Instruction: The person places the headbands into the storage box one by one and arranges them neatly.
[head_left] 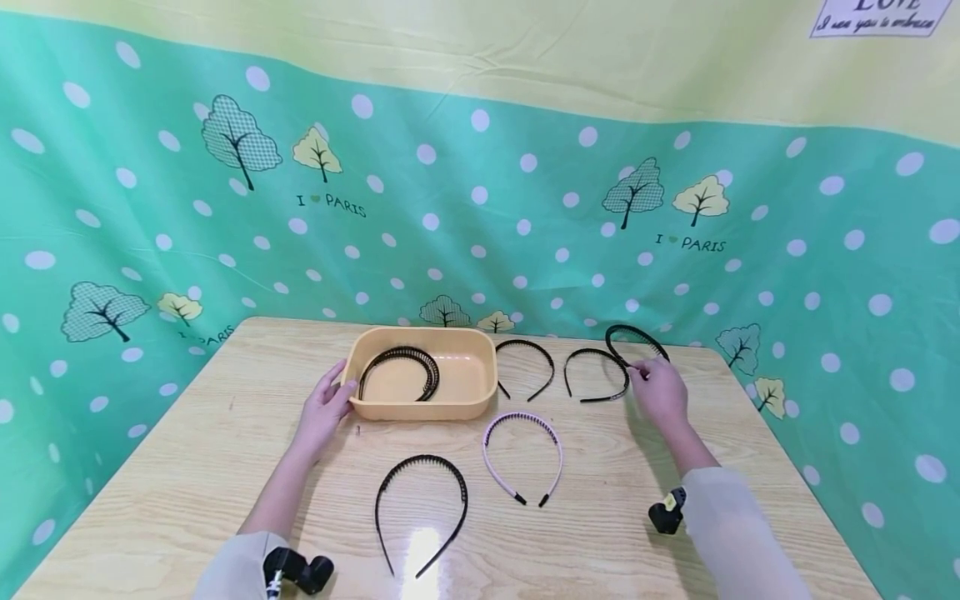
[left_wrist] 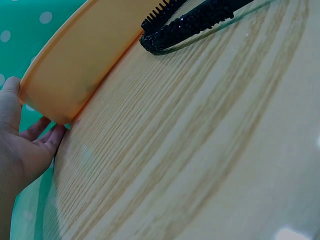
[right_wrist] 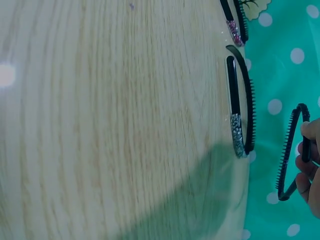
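My left hand (head_left: 327, 407) holds the left end of a tan plastic bin (head_left: 423, 411), thumb at the rim and fingers along the side, which the left wrist view also shows. Inside the bin's left half lie some black toothed headbands (head_left: 431, 377), overlapping. At the table's back right, my right hand (head_left: 662, 390) pinches a black toothed headband (right_wrist: 284, 167) near one end. The held band is raised above the table. Just left of that hand lies a black headband (head_left: 568, 363) with a glittery silver section (right_wrist: 237, 131) in the right wrist view.
Between the bin and the right hand lies another black headband (head_left: 552, 367). A lilac headband (head_left: 559, 458) is near the middle of the wooden table (head_left: 600, 533), and a black one (head_left: 465, 492) lies in front. A green dotted cloth (head_left: 525, 200) hangs behind.
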